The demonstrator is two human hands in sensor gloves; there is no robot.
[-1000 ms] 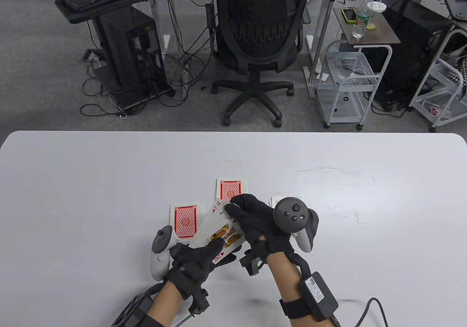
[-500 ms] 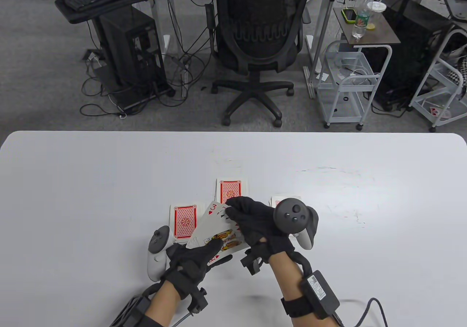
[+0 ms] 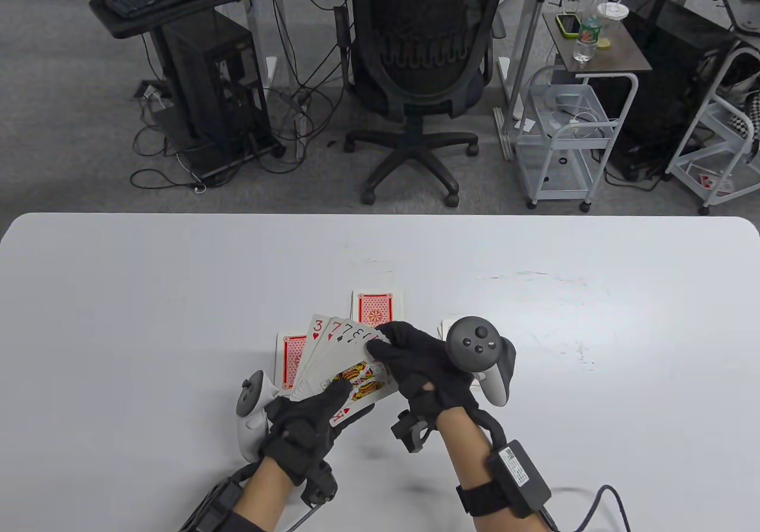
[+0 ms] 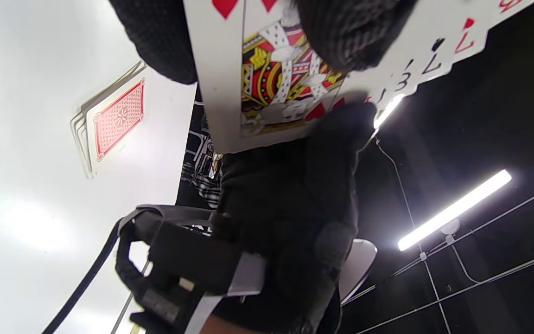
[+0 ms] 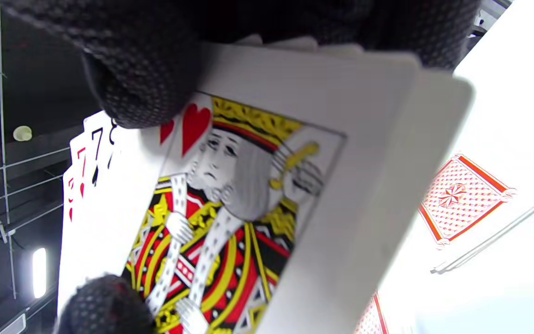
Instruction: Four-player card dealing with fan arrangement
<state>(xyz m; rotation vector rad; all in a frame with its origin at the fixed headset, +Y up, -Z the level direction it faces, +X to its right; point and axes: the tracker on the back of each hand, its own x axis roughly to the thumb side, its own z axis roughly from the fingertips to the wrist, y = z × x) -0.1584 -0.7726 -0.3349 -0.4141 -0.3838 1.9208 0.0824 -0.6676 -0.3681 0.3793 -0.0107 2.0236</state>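
Both of your black-gloved hands meet low over the white table [image 3: 148, 294], and between them sits the face-up fan of playing cards [image 3: 341, 360]. Your left hand [image 3: 303, 431] comes up from the bottom edge with the forearm angled inward, thumb pressed on the king of hearts at the fan's lower end, fingers curled beneath the cards. Your right hand [image 3: 424, 366] reaches in from the right, knuckles up, grey tracker on its back, and its fingertips [image 3: 380, 345] pinch the fan's upper right edge. A red 3, then 7s and another 3, show along the spread corners. Beneath and behind the fan lie red-backed face-down piles: the left pile [image 3: 290, 357] partly covered by the fan, the far pile [image 3: 375, 305] just beyond your right fingertips, and a right pile [image 3: 445, 325] mostly hidden behind the tracker.
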